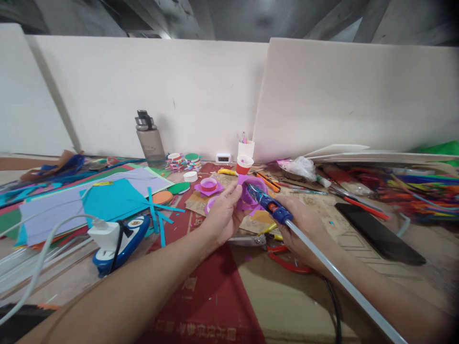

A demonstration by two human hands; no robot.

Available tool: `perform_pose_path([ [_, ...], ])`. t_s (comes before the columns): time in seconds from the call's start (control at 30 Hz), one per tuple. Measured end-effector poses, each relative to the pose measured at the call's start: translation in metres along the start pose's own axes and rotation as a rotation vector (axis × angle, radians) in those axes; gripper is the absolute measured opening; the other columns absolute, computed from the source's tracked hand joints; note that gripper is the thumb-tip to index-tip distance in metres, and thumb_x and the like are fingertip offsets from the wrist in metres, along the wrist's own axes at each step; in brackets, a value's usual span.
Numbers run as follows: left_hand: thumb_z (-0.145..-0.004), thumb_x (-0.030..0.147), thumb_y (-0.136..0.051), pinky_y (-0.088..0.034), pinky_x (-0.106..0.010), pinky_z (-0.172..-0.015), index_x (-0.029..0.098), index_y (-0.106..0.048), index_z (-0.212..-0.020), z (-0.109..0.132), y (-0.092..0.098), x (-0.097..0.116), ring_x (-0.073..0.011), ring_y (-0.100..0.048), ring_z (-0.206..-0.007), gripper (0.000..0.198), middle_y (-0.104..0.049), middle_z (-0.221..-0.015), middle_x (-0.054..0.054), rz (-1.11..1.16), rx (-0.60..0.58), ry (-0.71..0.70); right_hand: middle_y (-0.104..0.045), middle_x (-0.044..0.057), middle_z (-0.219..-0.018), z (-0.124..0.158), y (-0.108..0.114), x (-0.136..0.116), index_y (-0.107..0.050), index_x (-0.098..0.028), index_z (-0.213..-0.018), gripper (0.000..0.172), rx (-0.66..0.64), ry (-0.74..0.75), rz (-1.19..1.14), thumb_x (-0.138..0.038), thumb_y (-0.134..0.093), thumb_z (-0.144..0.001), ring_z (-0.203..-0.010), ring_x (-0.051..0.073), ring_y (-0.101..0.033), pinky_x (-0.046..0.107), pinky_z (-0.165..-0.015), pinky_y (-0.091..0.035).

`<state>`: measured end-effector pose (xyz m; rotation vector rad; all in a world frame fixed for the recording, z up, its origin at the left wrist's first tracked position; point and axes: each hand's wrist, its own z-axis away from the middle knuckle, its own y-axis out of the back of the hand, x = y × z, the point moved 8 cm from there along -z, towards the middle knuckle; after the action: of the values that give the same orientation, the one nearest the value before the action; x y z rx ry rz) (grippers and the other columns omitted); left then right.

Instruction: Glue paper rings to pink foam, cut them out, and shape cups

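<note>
Between the thumb and fingers of my left hand [228,210] is a purple paper ring piece [247,193], held up over the middle of the table. My right hand [304,224] is wrapped round a blue hot glue gun [272,205], whose nozzle end points up and left at the purple piece. A long translucent glue stick [337,277] sticks out of its back. Just behind the purple piece stands a red and white paper cup [244,165]. Purple pieces with a red and white ring [208,185] lie left of my left hand. Whether the nozzle touches the purple piece I cannot tell.
Red-handled scissors [287,260] lie beneath my right hand, a black phone [380,234] to the right. At left are blue paper sheets [111,203] and a power strip [124,246] with a white plug. A grey water bottle [149,141] stands at the back.
</note>
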<state>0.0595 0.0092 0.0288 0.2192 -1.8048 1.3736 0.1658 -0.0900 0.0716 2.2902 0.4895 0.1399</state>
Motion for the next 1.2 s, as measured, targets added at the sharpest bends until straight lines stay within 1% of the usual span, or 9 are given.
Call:
perform_pose_path([
  [0.1, -0.08, 0.022, -0.065, -0.056, -0.019, -0.058, 0.016, -0.063, -0.089, 0.001, 0.002, -0.002, -0.0091, -0.065, -0.06, 0.01, -0.069, -0.076, 0.0, 0.013, 0.034, 0.023, -0.064, 0.01, -0.092, -0.002, 0.005, -0.001, -0.047, -0.018, -0.113, 0.031, 0.046, 0.004, 0.028, -0.017, -0.046, -0.082, -0.079, 0.023, -0.061, 0.034, -0.065, -0.048],
  [0.2, -0.08, 0.019, -0.064, -0.055, -0.019, -0.059, 0.015, -0.062, -0.089, 0.002, -0.001, -0.001, -0.0095, -0.065, -0.059, 0.01, -0.069, -0.073, 0.0, 0.023, 0.017, 0.035, -0.065, 0.008, -0.088, -0.003, 0.009, -0.002, -0.047, -0.019, -0.113, 0.03, 0.088, 0.037, 0.049, -0.016, -0.045, -0.083, -0.077, 0.022, -0.061, 0.032, -0.063, -0.048],
  [0.33, -0.079, 0.012, -0.061, -0.053, -0.015, -0.056, 0.014, -0.061, -0.084, 0.001, -0.004, 0.003, -0.0076, -0.063, -0.055, 0.006, -0.066, -0.066, 0.0, 0.039, -0.002, 0.047, -0.064, 0.01, -0.096, -0.001, 0.004, -0.001, -0.043, -0.019, -0.12, 0.037, 0.038, 0.047, 0.03, -0.018, -0.045, -0.083, -0.085, 0.024, -0.061, 0.035, -0.068, -0.049],
  [0.47, -0.083, 0.015, -0.058, -0.054, -0.018, -0.062, 0.011, -0.064, -0.088, -0.003, -0.005, 0.007, -0.01, -0.065, -0.063, 0.009, -0.07, -0.076, -0.004, 0.005, -0.016, 0.003, -0.063, 0.012, -0.1, 0.002, -0.003, 0.001, -0.043, -0.018, -0.123, 0.039, -0.027, 0.06, 0.008, -0.022, -0.045, -0.085, -0.088, 0.025, -0.06, 0.038, -0.072, -0.049],
  [0.53, -0.084, 0.015, -0.058, -0.054, -0.019, -0.064, 0.01, -0.065, -0.088, -0.004, -0.005, 0.007, -0.0104, -0.066, -0.065, 0.01, -0.071, -0.077, -0.005, -0.007, -0.023, -0.014, -0.062, 0.012, -0.101, 0.002, -0.003, 0.0, -0.042, -0.017, -0.123, 0.037, -0.022, 0.073, 0.014, -0.022, -0.045, -0.087, -0.089, 0.025, -0.06, 0.038, -0.073, -0.049],
  [0.67, -0.084, 0.016, -0.058, -0.053, -0.018, -0.063, 0.009, -0.067, -0.084, -0.003, -0.004, 0.007, -0.0105, -0.065, -0.064, 0.011, -0.071, -0.075, -0.006, -0.03, -0.01, -0.024, -0.061, 0.013, -0.104, 0.001, 0.001, -0.003, -0.041, -0.018, -0.124, 0.037, 0.003, 0.118, 0.038, -0.02, -0.045, -0.088, -0.093, 0.024, -0.059, 0.039, -0.076, -0.05],
  [0.87, -0.082, 0.021, -0.062, -0.054, -0.023, -0.065, 0.011, -0.065, -0.08, -0.003, -0.002, 0.003, -0.0113, -0.064, -0.057, 0.01, -0.07, -0.07, -0.004, -0.059, -0.007, -0.011, -0.062, 0.012, -0.101, 0.0, 0.0, -0.006, -0.042, -0.016, -0.122, 0.037, -0.025, 0.137, 0.062, -0.021, -0.044, -0.086, -0.087, 0.023, -0.058, 0.036, -0.072, -0.05],
  [1.07, -0.078, 0.022, -0.067, -0.054, -0.021, -0.065, 0.011, -0.065, -0.08, -0.003, -0.003, 0.003, -0.0109, -0.064, -0.059, 0.012, -0.07, -0.072, -0.004, -0.054, -0.026, -0.034, -0.063, 0.01, -0.095, -0.001, 0.004, -0.011, -0.043, -0.016, -0.121, 0.035, 0.005, 0.132, 0.085, -0.017, -0.041, -0.085, -0.081, 0.021, -0.057, 0.033, -0.068, -0.047],
  [1.2, -0.077, 0.022, -0.068, -0.053, -0.02, -0.062, 0.011, -0.065, -0.079, -0.002, -0.004, 0.004, -0.0106, -0.064, -0.061, 0.011, -0.071, -0.072, -0.003, -0.034, -0.03, -0.042, -0.062, 0.011, -0.092, -0.001, 0.006, -0.013, -0.045, -0.012, -0.118, 0.033, 0.027, 0.135, 0.128, -0.016, -0.04, -0.085, -0.079, 0.021, -0.057, 0.032, -0.066, -0.046],
])
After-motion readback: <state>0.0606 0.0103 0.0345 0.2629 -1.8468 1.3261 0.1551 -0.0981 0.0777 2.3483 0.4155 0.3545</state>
